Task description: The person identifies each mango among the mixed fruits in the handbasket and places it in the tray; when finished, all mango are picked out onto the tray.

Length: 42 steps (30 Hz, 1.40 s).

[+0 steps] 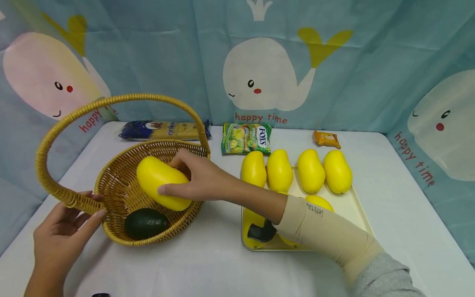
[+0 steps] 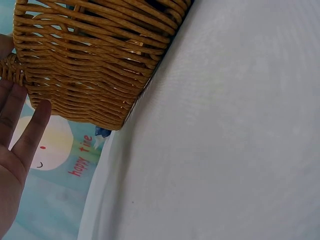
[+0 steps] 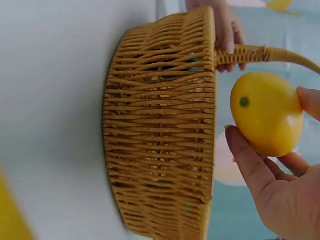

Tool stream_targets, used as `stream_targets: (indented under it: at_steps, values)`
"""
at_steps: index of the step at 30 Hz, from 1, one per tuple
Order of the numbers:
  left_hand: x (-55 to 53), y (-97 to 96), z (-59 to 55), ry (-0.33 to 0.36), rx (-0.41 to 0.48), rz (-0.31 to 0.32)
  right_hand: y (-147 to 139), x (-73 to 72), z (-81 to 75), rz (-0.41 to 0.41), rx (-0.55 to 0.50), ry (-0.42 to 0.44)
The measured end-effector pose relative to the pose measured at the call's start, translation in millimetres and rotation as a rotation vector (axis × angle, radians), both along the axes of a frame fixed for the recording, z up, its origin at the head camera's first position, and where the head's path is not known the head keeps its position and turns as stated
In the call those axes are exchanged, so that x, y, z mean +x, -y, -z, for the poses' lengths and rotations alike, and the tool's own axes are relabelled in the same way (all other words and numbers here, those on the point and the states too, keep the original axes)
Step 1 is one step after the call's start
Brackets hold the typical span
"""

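Note:
A wicker basket point(image 1: 115, 181) with a tall arched handle stands on the left of the table. My left hand point(image 1: 61, 233) grips the foot of that handle at the basket's left rim, thumb on the near side. Over the basket's opening, my right hand point(image 1: 194, 175) holds a yellow mango point(image 1: 156, 179) between thumb and fingers. The right wrist view has this mango point(image 3: 267, 112) above the rim, its green stem spot facing the camera. Inside the basket lies a dark green avocado point(image 1: 144, 224), near the front.
Right of the basket sits a cream tray point(image 1: 356, 210) bearing several mangoes point(image 1: 311, 171), partly hidden by my right forearm. Behind are a pasta pack point(image 1: 170, 130), a green Fox's candy bag point(image 1: 245, 139) and a small orange packet point(image 1: 327, 139). A whale-print curtain point(image 1: 167, 53) encloses the table.

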<state>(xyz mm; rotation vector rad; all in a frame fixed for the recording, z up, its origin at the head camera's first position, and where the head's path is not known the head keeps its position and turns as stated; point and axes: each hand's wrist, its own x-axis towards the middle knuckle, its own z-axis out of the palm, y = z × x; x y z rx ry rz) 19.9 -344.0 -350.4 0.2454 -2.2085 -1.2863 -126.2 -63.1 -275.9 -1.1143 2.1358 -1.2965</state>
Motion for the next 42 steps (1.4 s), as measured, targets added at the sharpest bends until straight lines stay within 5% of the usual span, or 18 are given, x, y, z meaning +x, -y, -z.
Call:
stream_targets:
  at_steps: [30, 42]
  values:
    - [0.3, -1.6, -1.5, 0.062, -0.022, -0.045, -121, 24.6, -15.3, 0.213, -0.193, 0.159]
    - [0.8, -0.7, -0.3, 0.059, -0.009, -0.043, -161, 35.3, -9.8, 0.299, -0.192, 0.143]
